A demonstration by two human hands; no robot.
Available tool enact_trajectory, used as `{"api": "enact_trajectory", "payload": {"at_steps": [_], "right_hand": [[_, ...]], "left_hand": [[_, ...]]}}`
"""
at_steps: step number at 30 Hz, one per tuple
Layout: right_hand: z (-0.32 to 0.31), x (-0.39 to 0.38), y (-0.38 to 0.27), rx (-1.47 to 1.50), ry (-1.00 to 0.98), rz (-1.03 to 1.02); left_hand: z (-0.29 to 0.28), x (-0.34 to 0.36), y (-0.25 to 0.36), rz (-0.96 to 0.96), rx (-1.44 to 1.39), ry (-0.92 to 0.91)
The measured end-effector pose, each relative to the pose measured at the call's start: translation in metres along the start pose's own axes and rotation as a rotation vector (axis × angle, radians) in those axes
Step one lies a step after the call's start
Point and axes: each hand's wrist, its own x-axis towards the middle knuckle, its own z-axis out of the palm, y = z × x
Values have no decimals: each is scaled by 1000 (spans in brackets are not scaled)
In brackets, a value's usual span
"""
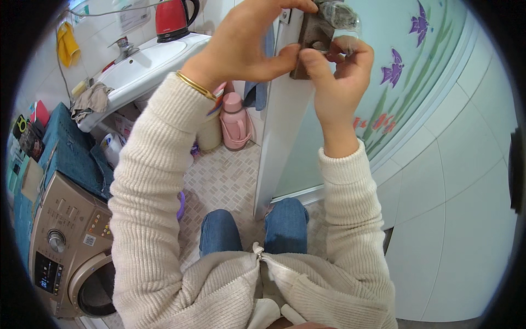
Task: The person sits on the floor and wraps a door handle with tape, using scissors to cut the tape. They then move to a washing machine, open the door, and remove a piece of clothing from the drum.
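Note:
A dark brown door lock plate (pixel 316 34) is fixed to the edge of a white-framed door (pixel 284 104) at the top. Its round knob (pixel 335 15) is covered in crinkled clear plastic wrap (pixel 348 26). My left hand (pixel 241 46) spans the plate, a fingertip near its top and the thumb against its left side. Below the knob, my right hand (pixel 345 66) is curled, its thumb by the plate's lower part and its index finger at the hanging edge of the plastic. The tips of its other fingers are partly hidden.
At left are a white washbasin (pixel 145 66) with a red kettle (pixel 174 21) and a gold washing machine (pixel 66 230). A pink thermos (pixel 234 123) stands on the tiled floor (pixel 219 175). Frosted glass (pixel 383 98) with purple fish and a white tiled wall (pixel 438 236) are at right.

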Motion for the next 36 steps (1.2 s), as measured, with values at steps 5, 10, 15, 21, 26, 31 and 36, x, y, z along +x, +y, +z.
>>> {"api": "enact_trajectory", "payload": {"at_steps": [5,10,15,21,26,31,36], "right_hand": [[-15,-4,7,68,25,-15],[-27,-41,12,-389,-113,-29],[-11,-61,6,-709,-90,-181],[23,-53,10,-761,53,-198],[28,-47,13,-692,92,-286],[24,-46,15,-656,105,-323],[21,-45,10,-665,88,-291]], "left_hand": [[24,-1,4,34,338,158],[36,-1,4,25,455,269],[38,2,5,82,519,287],[43,4,3,103,530,298],[39,8,10,136,500,325],[33,11,4,227,650,280],[23,23,-1,347,649,211]]}}
